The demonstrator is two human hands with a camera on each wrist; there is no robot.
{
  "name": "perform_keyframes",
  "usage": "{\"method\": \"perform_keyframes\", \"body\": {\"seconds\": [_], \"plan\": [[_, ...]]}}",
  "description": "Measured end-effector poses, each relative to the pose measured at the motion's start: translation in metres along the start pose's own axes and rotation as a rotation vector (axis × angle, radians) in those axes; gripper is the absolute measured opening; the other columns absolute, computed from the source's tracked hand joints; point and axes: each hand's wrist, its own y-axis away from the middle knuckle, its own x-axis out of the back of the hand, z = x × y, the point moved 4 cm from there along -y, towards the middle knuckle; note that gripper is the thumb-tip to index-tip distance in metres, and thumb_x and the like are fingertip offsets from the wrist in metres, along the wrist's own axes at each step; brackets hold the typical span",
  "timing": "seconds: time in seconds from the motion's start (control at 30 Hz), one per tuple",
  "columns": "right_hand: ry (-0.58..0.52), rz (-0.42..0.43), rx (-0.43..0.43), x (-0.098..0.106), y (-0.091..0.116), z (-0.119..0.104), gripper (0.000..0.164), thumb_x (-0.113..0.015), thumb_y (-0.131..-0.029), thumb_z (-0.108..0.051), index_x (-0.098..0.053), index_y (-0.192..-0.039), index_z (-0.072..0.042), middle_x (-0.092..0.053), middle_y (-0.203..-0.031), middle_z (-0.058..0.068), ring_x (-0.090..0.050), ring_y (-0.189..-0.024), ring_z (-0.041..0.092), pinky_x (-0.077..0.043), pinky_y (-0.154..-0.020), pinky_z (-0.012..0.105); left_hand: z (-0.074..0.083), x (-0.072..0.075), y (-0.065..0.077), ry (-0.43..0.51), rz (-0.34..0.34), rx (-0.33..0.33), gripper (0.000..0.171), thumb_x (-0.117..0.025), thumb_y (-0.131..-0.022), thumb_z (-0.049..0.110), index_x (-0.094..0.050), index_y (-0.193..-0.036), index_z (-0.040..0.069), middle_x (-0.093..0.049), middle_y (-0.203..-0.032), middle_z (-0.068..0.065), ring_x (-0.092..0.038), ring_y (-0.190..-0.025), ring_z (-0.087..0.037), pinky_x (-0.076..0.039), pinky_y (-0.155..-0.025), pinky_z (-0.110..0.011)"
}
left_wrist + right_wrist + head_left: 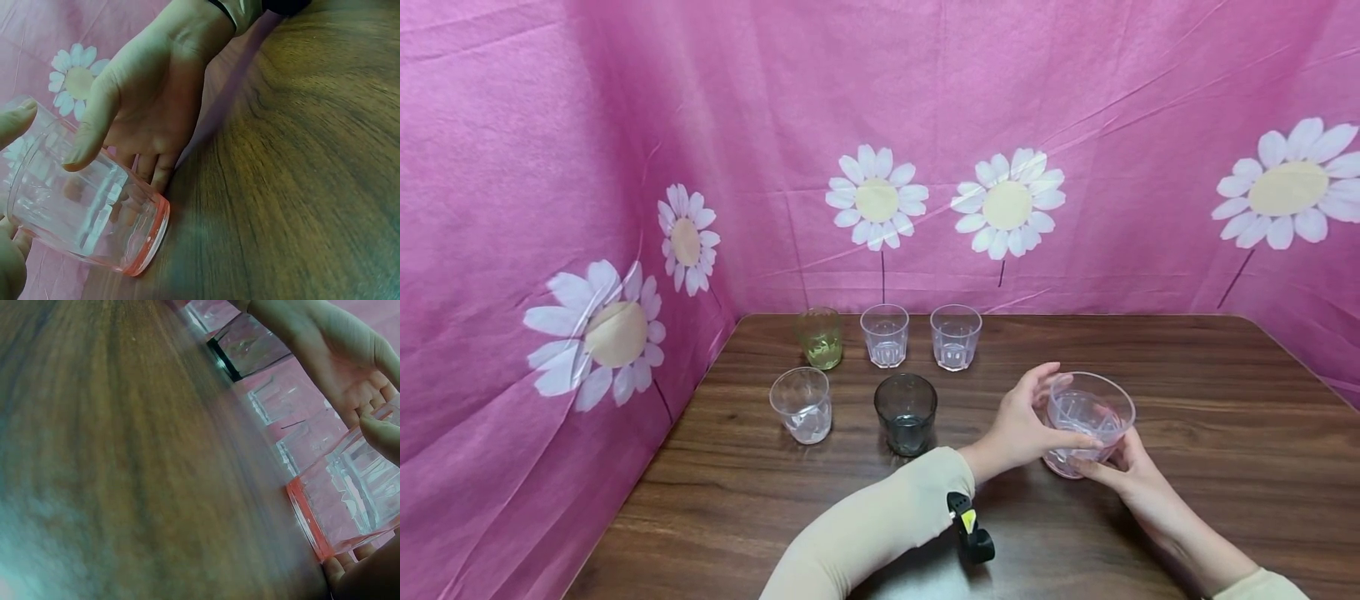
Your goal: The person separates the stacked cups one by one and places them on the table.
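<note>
Both hands are at a clear plastic cup [1090, 400] set inside a pink-tinted cup [1060, 467], right of the table's middle. My left hand [1022, 425] holds the clear cup near its rim, thumb in front and fingers behind. Lower down, my right hand [1142, 487] grips the pink cup, its thumb across the front. In the left wrist view the pink base [153, 240] shows, with the right hand [153, 94] beside the cups. The right wrist view has the left hand [340, 356] opposite. Whether the base touches the table cannot be told.
Left of the hands stand a dark grey cup [906, 412] and a clear cup [805, 408]. Behind them are a green cup [822, 337] and two more clear cups [884, 333]. A pink flowered cloth [760, 167] hangs around the brown wooden table [737, 500].
</note>
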Motion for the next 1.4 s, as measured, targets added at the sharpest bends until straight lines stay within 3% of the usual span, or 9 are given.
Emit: {"method": "perform_keyframes", "body": {"seconds": [0.23, 0.5, 0.83, 1.13, 1.4], "plan": [[-0.019, -0.006, 0.004, -0.001, -0.001, -0.002, 0.072, -0.06, -0.094, 0.006, -0.024, -0.15, -0.02, -0.057, -0.122, -0.017, -0.052, -0.108, -0.001, -0.043, -0.083, 0.014, 0.001, 0.002, 0.0, 0.041, 0.014, -0.007, 0.088, -0.089, -0.067, -0.003, -0.043, -0.142, 0.003, -0.062, -0.134, -0.005, -0.055, -0.121, -0.005, -0.042, -0.101, -0.016], [0.019, 0.014, -0.022, -0.002, -0.003, -0.004, 0.068, -0.064, -0.092, 0.004, -0.029, -0.142, -0.027, -0.061, -0.116, -0.018, -0.052, -0.106, -0.001, -0.042, -0.082, 0.014, 0.01, 0.011, -0.003, 0.086, 0.028, -0.03, 0.089, -0.088, -0.067, -0.006, -0.043, -0.142, 0.002, -0.062, -0.135, -0.006, -0.055, -0.121, -0.003, -0.042, -0.102, -0.017], [0.07, 0.053, -0.057, -0.001, 0.0, 0.0, 0.069, -0.067, -0.091, 0.002, -0.029, -0.134, -0.036, -0.048, -0.121, -0.022, -0.05, -0.106, -0.007, -0.045, -0.08, 0.013, 0.035, 0.031, -0.009, 0.29, 0.06, -0.086, 0.092, -0.083, -0.064, -0.019, -0.04, -0.143, -0.001, -0.059, -0.138, -0.01, -0.056, -0.121, -0.005, -0.043, -0.105, -0.021], [0.009, 0.042, 0.016, -0.001, -0.001, -0.002, 0.069, -0.063, -0.09, 0.008, -0.033, -0.14, -0.03, -0.05, -0.124, -0.012, -0.053, -0.104, 0.0, -0.046, -0.079, 0.015, 0.046, 0.056, -0.009, 0.265, 0.14, -0.105, 0.091, -0.085, -0.064, -0.015, -0.043, -0.143, 0.004, -0.061, -0.135, 0.001, -0.054, -0.123, -0.003, -0.04, -0.108, -0.023], [-0.004, 0.058, 0.014, 0.0, -0.001, 0.002, 0.07, -0.063, -0.089, 0.009, -0.034, -0.139, -0.03, -0.051, -0.122, -0.015, -0.053, -0.102, 0.0, -0.047, -0.077, 0.015, 0.035, 0.073, -0.002, 0.184, 0.23, -0.066, 0.092, -0.088, -0.064, -0.009, -0.043, -0.143, 0.004, -0.06, -0.137, -0.003, -0.054, -0.125, -0.005, -0.041, -0.107, -0.023]]}}
